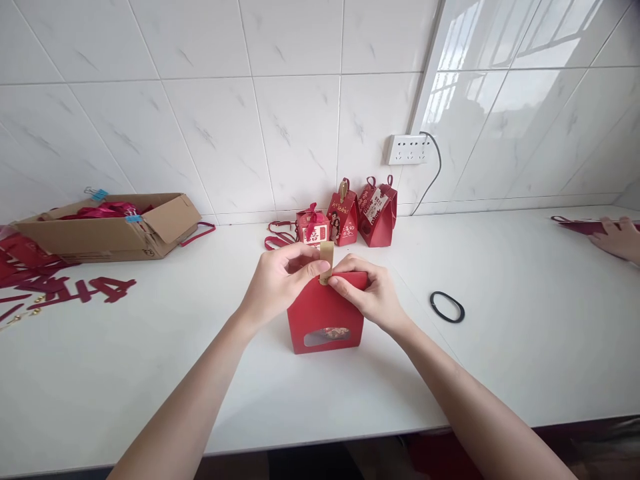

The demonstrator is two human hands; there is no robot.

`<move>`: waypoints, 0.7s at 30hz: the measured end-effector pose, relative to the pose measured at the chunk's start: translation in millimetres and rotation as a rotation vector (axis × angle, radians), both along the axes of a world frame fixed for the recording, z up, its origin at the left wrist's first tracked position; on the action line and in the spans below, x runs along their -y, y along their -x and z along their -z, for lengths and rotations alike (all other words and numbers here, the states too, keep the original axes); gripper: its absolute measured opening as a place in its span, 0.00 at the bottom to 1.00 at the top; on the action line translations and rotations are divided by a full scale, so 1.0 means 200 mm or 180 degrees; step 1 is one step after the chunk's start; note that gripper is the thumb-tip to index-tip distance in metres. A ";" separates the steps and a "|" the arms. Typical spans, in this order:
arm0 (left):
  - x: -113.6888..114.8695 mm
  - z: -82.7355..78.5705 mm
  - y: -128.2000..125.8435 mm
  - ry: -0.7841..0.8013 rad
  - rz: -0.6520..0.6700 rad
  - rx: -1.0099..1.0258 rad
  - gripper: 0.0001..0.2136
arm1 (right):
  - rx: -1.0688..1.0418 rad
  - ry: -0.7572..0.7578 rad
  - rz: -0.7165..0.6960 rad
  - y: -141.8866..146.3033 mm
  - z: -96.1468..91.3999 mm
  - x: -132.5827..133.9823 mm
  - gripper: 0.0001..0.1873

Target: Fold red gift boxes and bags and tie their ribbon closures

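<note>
A red gift box (325,313) with a clear window low on its front stands upright on the white table before me. A flat gold strip (327,253) rises from the middle of its top edge. My left hand (285,280) is closed, pinching the strip between thumb and fingers. On the other side, my right hand (369,287) is closed on the box's top edge, its thumb at the foot of the strip. Behind my hands stand a small red box with a bow (313,225) and finished-looking red gift boxes (379,215) with loops.
A cardboard box (105,239) with red ribbons stands at the left, near loose dark red strips (60,290). A black ring-shaped band (447,307) lies right of my hands. Another person's hand (620,238) rests on a dark red flat piece (575,225). A power strip (407,150) is on the wall.
</note>
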State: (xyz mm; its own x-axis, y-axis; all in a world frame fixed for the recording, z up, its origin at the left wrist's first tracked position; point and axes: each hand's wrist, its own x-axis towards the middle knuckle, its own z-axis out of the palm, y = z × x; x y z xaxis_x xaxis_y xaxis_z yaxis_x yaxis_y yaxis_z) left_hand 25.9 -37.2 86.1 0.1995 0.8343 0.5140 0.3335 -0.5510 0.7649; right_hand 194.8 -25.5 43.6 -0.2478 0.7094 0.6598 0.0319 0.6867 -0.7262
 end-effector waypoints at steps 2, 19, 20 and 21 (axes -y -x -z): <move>0.00 0.01 -0.01 -0.0085 -0.0064 0.0045 0.09 | -0.0021 0.0019 -0.0030 0.00 0.00 0.00 0.04; 0.02 0.09 -0.03 -0.0243 -0.0099 0.0367 0.05 | 0.0074 -0.0043 0.0019 0.00 0.00 -0.02 0.03; 0.02 0.10 -0.03 -0.0236 -0.0151 0.0349 0.05 | 0.0079 -0.0033 0.0025 0.00 0.00 -0.02 0.03; 0.02 0.10 -0.02 -0.0246 -0.0220 0.0337 0.05 | 0.0086 -0.0027 0.0028 0.00 -0.01 -0.02 0.03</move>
